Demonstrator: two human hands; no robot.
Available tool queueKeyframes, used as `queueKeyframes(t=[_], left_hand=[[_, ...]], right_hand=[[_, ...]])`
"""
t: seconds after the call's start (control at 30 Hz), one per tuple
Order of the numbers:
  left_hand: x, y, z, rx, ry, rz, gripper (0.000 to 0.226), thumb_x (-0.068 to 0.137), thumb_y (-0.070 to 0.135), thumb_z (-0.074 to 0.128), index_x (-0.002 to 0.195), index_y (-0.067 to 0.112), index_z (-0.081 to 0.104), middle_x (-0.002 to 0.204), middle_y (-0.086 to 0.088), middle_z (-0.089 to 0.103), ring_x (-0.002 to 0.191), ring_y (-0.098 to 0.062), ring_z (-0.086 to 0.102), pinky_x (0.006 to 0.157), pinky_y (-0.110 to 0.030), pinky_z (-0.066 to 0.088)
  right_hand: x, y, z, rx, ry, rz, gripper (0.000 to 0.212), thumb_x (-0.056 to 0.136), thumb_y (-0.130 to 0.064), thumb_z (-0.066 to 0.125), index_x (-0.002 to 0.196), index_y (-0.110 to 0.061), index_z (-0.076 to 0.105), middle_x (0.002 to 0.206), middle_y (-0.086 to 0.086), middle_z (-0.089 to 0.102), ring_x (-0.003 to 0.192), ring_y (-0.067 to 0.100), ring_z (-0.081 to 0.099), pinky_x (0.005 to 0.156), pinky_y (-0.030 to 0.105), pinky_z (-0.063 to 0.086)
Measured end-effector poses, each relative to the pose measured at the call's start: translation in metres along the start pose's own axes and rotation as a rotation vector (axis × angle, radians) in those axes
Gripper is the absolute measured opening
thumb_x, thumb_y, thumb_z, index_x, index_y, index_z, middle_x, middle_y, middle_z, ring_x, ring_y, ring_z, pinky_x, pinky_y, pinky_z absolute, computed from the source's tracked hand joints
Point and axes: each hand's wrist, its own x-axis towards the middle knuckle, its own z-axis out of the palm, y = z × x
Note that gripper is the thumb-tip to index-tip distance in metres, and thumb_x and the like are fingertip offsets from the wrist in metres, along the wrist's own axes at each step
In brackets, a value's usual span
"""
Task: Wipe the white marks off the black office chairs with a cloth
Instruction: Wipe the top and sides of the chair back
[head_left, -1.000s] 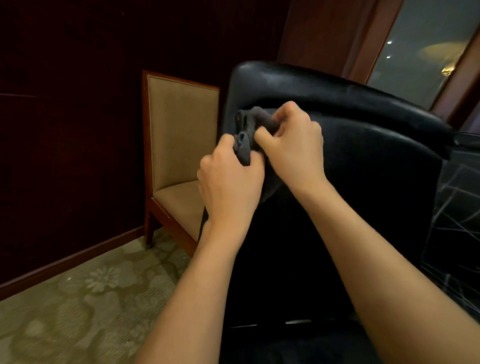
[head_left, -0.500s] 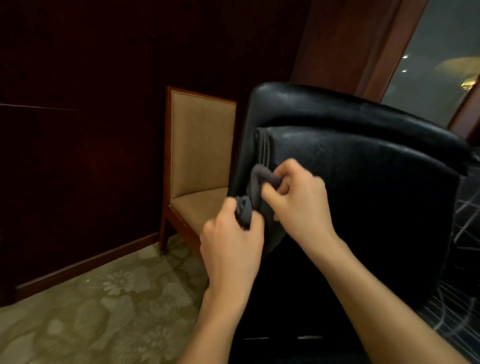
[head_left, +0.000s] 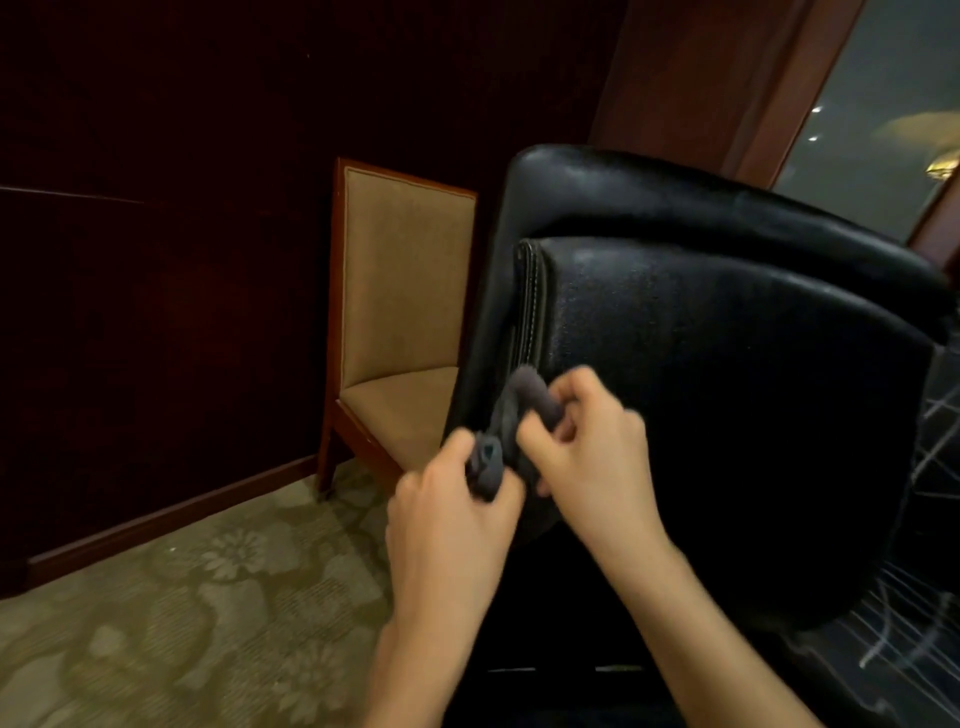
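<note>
The cloth (head_left: 511, 431), bunched and pinched between the left hand (head_left: 449, 512) and right hand (head_left: 587, 447), has come lower down the black chair (head_left: 727, 395) edge beside the grip, so wiping probably resumes there.

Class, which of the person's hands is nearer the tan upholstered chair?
Left. The left hand is closer to the tan chair; the right hand lies farther right, before the black chair.

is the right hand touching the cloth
Touching. The head view shows the right hand with its fingers curled round the upper end of the dark grey cloth, while the left hand grips the lower end.
</note>
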Motion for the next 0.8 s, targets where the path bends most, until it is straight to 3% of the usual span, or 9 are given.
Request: queueKeyframes(t=[0.17,0.27,0.37,0.5,0.67,0.8], left_hand=[[-0.026,-0.013,0.010,0.015,-0.019,-0.064,0.023,0.078,0.047,0.058,0.073,0.030,0.043,0.063,0.002,0.062,0.070,-0.029,0.064,0.060,-0.042,0.049],[-0.007,0.004,0.009,0.007,0.073,0.006,0.022,0.080,0.047,0.053,0.077,0.026,0.047,0.067,-0.005,0.066,0.074,-0.037,0.064,0.061,-0.044,0.049],[0.031,0.033,0.008,-0.042,0.170,0.043,0.021,0.087,0.036,0.061,0.078,0.025,0.045,0.081,-0.013,0.070,0.086,-0.043,0.061,0.065,-0.042,0.039],[0.068,0.057,0.000,-0.041,0.149,0.021,0.029,0.086,0.033,0.063,0.070,0.020,0.042,0.075,-0.005,0.062,0.086,-0.039,0.057,0.065,-0.037,0.029],[0.027,0.027,-0.005,-0.024,0.060,-0.036,0.026,0.079,0.033,0.064,0.066,0.020,0.046,0.066,-0.001,0.059,0.078,-0.034,0.060,0.065,-0.041,0.045],[-0.038,-0.011,0.007,-0.038,0.032,-0.105,0.019,0.076,0.040,0.060,0.075,0.023,0.052,0.068,0.004,0.062,0.074,-0.028,0.062,0.066,-0.044,0.051]], right_hand=[[-0.017,0.015,-0.003,-0.023,-0.119,0.084,0.016,0.071,-0.032,0.064,0.077,-0.026,0.051,0.055,-0.005,0.060,0.047,0.012,0.063,0.056,0.043,0.055],[0.009,0.005,-0.013,-0.042,-0.068,0.018,0.015,0.068,-0.034,0.061,0.075,-0.024,0.052,0.053,-0.006,0.061,0.048,0.012,0.063,0.057,0.041,0.056],[0.050,-0.015,-0.024,-0.057,0.025,-0.060,0.014,0.077,-0.025,0.065,0.075,-0.023,0.051,0.054,-0.005,0.062,0.046,0.007,0.062,0.062,0.038,0.056],[0.085,-0.033,-0.030,-0.064,0.037,-0.067,0.011,0.082,-0.024,0.065,0.082,-0.023,0.054,0.066,-0.003,0.066,0.047,0.009,0.064,0.068,0.035,0.057],[0.036,-0.008,-0.009,-0.022,-0.025,0.038,0.021,0.071,-0.042,0.057,0.080,-0.026,0.049,0.071,0.001,0.064,0.063,0.031,0.066,0.068,0.043,0.057],[-0.040,0.023,0.007,0.100,-0.101,0.155,0.025,0.069,-0.052,0.053,0.081,-0.031,0.047,0.060,-0.001,0.060,0.056,0.022,0.064,0.058,0.046,0.056]])
